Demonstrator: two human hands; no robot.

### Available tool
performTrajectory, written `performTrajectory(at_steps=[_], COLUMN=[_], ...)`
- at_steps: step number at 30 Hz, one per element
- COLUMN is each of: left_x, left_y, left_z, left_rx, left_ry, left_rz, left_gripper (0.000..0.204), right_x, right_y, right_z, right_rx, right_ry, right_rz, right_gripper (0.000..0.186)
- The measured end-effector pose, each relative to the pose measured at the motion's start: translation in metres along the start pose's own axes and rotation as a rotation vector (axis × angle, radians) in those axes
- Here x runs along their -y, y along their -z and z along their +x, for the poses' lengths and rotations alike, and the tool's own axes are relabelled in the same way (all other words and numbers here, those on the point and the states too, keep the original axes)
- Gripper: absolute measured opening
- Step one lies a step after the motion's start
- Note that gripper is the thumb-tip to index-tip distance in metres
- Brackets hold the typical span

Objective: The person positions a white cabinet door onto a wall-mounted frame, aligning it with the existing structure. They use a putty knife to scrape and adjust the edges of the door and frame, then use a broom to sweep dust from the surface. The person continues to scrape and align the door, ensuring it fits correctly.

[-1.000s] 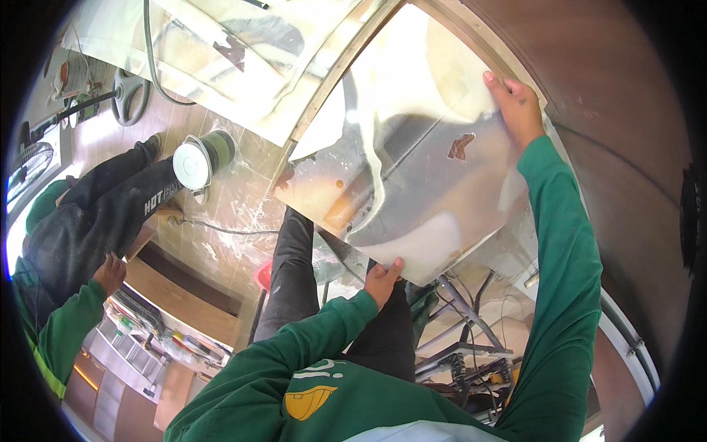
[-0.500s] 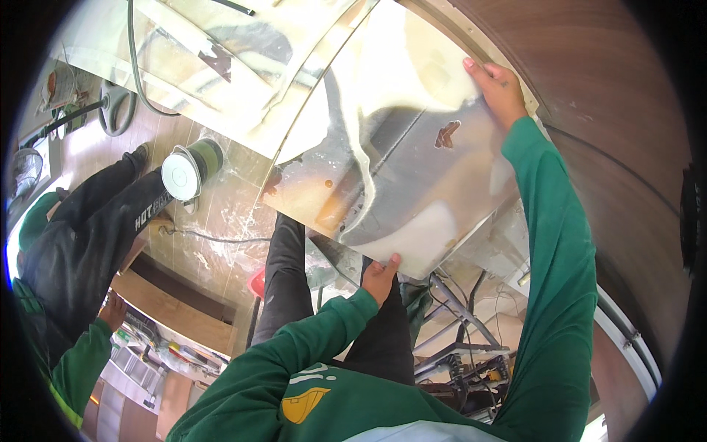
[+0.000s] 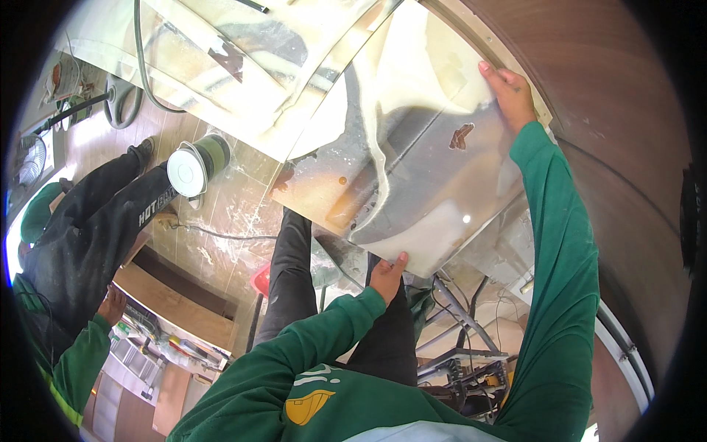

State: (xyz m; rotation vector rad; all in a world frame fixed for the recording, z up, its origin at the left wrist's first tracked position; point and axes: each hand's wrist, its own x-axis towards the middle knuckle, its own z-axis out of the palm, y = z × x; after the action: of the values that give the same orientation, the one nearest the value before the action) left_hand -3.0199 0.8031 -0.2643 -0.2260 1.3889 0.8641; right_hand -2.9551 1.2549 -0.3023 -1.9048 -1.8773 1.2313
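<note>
A wide, flat panel (image 3: 434,173) with patchy white, grey and tan areas lies tilted in front of me. A small dark brown mark (image 3: 462,136) shows on its surface. My left hand (image 3: 387,277) is closed on the near edge, thumb on top and the other fingers hidden underneath. At the right edge, my right hand (image 3: 510,88) grips the same panel, with part of its fingers out of sight. A second pale, glossy sheet (image 3: 236,81) adjoins it at the far left, where a dark line separates the two.
On the dusty floor (image 3: 236,195) at left stands a green bucket with a white lid (image 3: 188,172). Beside it is another person in dark trousers (image 3: 81,214). A curved brown wall (image 3: 611,88) rises at right. Metal stand legs (image 3: 464,317) and cables are below the panel.
The whole view has shifted slightly, moving most things rightward in the picture. The panel shifts a little more, and a bright glint now shows on it. Both hands keep their grip.
</note>
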Motion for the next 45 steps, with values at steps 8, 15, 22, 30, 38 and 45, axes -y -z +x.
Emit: performTrajectory(at_steps=[8, 15, 22, 30, 38, 45], left_x=[0.016, 0.015, -0.001, -0.027, -0.119, -0.138], left_y=[0.004, 0.006, 0.006, 0.026, 0.059, 0.046], left_z=[0.013, 0.012, 0.014, 0.024, 0.055, 0.049], left_rx=[0.026, 0.006, 0.132, -0.052, -0.010, -0.007], left_ry=[0.034, 0.001, 0.099, 0.104, -0.131, -0.117], left_rz=[-0.037, 0.010, -0.183, -0.399, -0.591, -0.481], left_gripper=[0.043, 0.046, 0.049, 0.046, 0.054, 0.062], right_x=[0.015, -0.001, 0.019, 0.025, 0.011, -0.037], right_y=[0.006, -0.002, 0.003, -0.003, 0.000, 0.024], right_z=[-0.006, 0.003, -0.014, -0.016, -0.026, -0.186], right_rx=[0.111, 0.054, 0.066, 0.046, -0.105, -0.673], right_ry=[-0.013, -0.020, 0.045, 0.058, 0.217, -0.122], right_rz=[0.032, -0.090, -0.006, 0.033, 0.109, 0.732], right_gripper=[0.062, 0.093, 0.072, 0.066, 0.041, 0.032])
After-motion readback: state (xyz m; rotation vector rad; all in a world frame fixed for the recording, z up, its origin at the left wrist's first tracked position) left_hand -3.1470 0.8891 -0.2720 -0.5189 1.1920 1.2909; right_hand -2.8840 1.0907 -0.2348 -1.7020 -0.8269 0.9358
